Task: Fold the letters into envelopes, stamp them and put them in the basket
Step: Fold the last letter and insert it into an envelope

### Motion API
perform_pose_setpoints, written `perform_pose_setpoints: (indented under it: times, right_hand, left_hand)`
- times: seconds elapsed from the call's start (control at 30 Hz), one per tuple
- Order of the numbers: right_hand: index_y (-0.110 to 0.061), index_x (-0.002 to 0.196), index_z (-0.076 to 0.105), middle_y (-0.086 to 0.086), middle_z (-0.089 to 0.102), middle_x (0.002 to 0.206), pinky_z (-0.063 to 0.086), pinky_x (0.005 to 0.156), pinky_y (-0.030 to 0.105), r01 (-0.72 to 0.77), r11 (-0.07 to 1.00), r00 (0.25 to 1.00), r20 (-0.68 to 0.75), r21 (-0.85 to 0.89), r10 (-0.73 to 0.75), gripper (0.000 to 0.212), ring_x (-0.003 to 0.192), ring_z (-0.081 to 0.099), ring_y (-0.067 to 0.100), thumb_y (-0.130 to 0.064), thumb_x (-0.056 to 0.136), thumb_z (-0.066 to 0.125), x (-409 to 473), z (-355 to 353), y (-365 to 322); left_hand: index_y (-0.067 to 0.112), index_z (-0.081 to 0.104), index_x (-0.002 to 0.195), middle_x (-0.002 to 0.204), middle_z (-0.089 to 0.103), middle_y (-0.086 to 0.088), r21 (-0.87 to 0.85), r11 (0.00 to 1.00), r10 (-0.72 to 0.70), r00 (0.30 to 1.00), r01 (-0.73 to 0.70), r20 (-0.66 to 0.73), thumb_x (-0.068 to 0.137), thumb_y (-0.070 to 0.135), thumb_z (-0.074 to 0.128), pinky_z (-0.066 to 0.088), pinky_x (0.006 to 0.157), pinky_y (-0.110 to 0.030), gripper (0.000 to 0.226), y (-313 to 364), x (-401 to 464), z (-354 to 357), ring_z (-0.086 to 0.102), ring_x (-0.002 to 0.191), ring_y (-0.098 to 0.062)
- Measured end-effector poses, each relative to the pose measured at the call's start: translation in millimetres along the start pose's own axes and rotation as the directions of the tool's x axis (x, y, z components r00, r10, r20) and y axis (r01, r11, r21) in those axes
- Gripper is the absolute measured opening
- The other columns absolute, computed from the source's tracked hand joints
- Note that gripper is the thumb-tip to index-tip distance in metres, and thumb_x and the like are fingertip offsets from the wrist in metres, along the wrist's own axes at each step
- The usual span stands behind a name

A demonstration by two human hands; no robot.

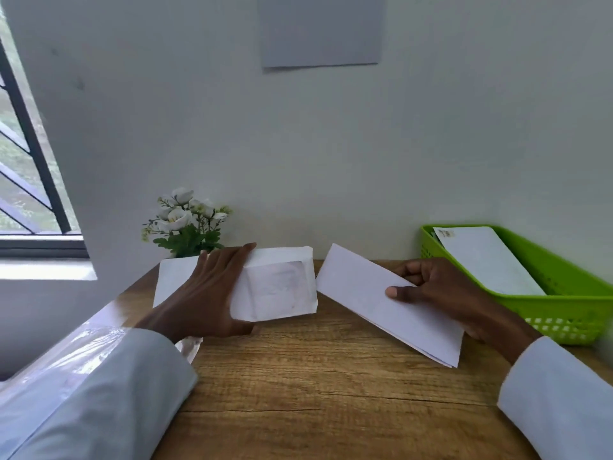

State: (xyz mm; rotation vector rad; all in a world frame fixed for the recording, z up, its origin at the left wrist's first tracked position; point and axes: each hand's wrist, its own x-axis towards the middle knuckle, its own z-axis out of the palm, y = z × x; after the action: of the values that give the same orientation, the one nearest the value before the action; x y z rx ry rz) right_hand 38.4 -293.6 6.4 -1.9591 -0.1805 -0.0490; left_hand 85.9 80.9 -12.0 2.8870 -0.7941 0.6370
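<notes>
The right hand (441, 293) pinches the folded letter (388, 303), its long axis pointing upper-left toward the envelope (278, 287) gripped by the left hand (202, 293).

You sit at a small desk in what looks like a home or modest office corner: a wood-grain tabletop (331, 376) pushed against a plain pale wall (298, 144). At the upper left you see a dark-framed window (30, 154), and a grey sheet (320, 29) hangs at top centre. White flowers (185, 220) and a green basket (570, 313) suggest paperwork.
</notes>
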Motion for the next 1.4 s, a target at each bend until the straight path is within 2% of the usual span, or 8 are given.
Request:
perform_pose_setpoints:
  times: [0.43, 0.57, 0.7, 0.8, 0.93, 1.07, 1.17, 1.4]
  right_hand:
    - [-0.024, 0.092, 0.079, -0.003, 0.079, 0.088, 0.053, 0.058, 0.021, 0.046, 0.996, 0.997, 0.067, -0.075, -0.041, 0.016, 0.073, 0.074, 0.013, -0.016, 0.078, 0.081, 6, 15, 5]
    - [-0.037, 0.086, 0.078, -0.014, 0.078, 0.084, 0.052, 0.058, 0.016, 0.076, 0.982, 0.995, 0.082, -0.171, -0.062, 0.021, 0.073, 0.073, 0.005, -0.019, 0.077, 0.083, 6, 21, 3]
    - [-0.031, 0.121, 0.067, -0.012, 0.077, 0.104, 0.056, 0.089, 0.036, 0.117, 0.972, 0.992, 0.078, -0.202, -0.103, 0.048, 0.098, 0.071, 0.005, -0.018, 0.076, 0.082, 6, 32, -2]
    - [-0.028, 0.137, 0.055, -0.006, 0.075, 0.111, 0.054, 0.094, 0.043, 0.157, 0.947, 0.987, 0.077, -0.279, -0.141, 0.067, 0.105, 0.068, 0.011, -0.026, 0.076, 0.083, 6, 32, -6]
    - [-0.027, 0.109, 0.074, -0.006, 0.077, 0.093, 0.057, 0.083, 0.039, 0.127, 0.903, 0.991, 0.1, -0.411, -0.094, 0.041, 0.089, 0.071, 0.011, -0.043, 0.073, 0.083, 2, 6, -9]
    - [-0.015, 0.09, 0.078, 0.002, 0.079, 0.085, 0.054, 0.065, 0.032, 0.037, 0.932, 0.988, 0.151, -0.359, 0.019, 0.02, 0.076, 0.072, 0.024, -0.03, 0.078, 0.082, -3, -12, -1]
    - [-0.01, 0.086, 0.076, 0.002, 0.077, 0.074, 0.049, 0.052, 0.02, 0.027, 0.961, 0.992, 0.128, -0.275, 0.008, 0.013, 0.061, 0.065, 0.011, -0.02, 0.079, 0.081, 1, 2, 2]
    - [-0.005, 0.091, 0.076, 0.011, 0.077, 0.08, 0.057, 0.06, 0.025, 0.092, 0.994, 0.995, 0.021, 0.057, -0.093, 0.017, 0.068, 0.07, 0.016, -0.002, 0.076, 0.081, 3, 20, -2]
  left_hand:
    - [0.016, 0.013, 0.152, 0.142, 0.031, -0.004, 0.042, 0.992, 0.118, 0.991, -0.116, -0.064, 0.056, 0.076, 0.068, 0.031, 0.111, -0.056, 0.126, 9, 2, 0, 0.025, 0.126, -0.018]
    - [0.02, 0.008, 0.152, 0.143, 0.031, -0.002, 0.048, 0.976, 0.215, 0.976, -0.213, -0.037, 0.059, 0.072, 0.066, 0.018, 0.117, -0.058, 0.122, 32, 7, 1, 0.025, 0.134, -0.018]
    - [0.02, 0.007, 0.151, 0.144, 0.031, -0.004, 0.06, 0.947, 0.318, 0.946, -0.314, -0.063, 0.062, 0.07, 0.063, 0.008, 0.118, -0.054, 0.116, 56, 12, 3, 0.026, 0.136, -0.02]
    - [0.02, 0.006, 0.151, 0.145, 0.032, -0.005, 0.076, 0.944, 0.326, 0.943, -0.321, -0.065, 0.062, 0.068, 0.063, 0.007, 0.119, -0.053, 0.116, 61, 14, 5, 0.027, 0.138, -0.022]
    - [0.022, 0.006, 0.152, 0.145, 0.032, -0.003, 0.066, 0.963, 0.264, 0.963, -0.26, -0.051, 0.061, 0.066, 0.066, 0.008, 0.119, -0.052, 0.117, 50, 12, 4, 0.027, 0.137, -0.021]
    - [0.023, 0.008, 0.151, 0.144, 0.032, -0.003, 0.048, 0.974, 0.222, 0.973, -0.219, -0.057, 0.059, 0.066, 0.068, 0.012, 0.118, -0.054, 0.118, 40, 10, 5, 0.028, 0.135, -0.021]
    - [0.022, 0.01, 0.151, 0.143, 0.032, -0.002, 0.037, 0.97, 0.243, 0.967, -0.241, -0.071, 0.058, 0.066, 0.068, 0.012, 0.118, -0.054, 0.118, 44, 11, 9, 0.028, 0.134, -0.02]
    - [0.021, 0.012, 0.152, 0.142, 0.033, -0.002, 0.033, 0.968, 0.249, 0.963, -0.247, -0.098, 0.057, 0.066, 0.067, 0.016, 0.117, -0.056, 0.119, 47, 11, 8, 0.03, 0.133, -0.021]
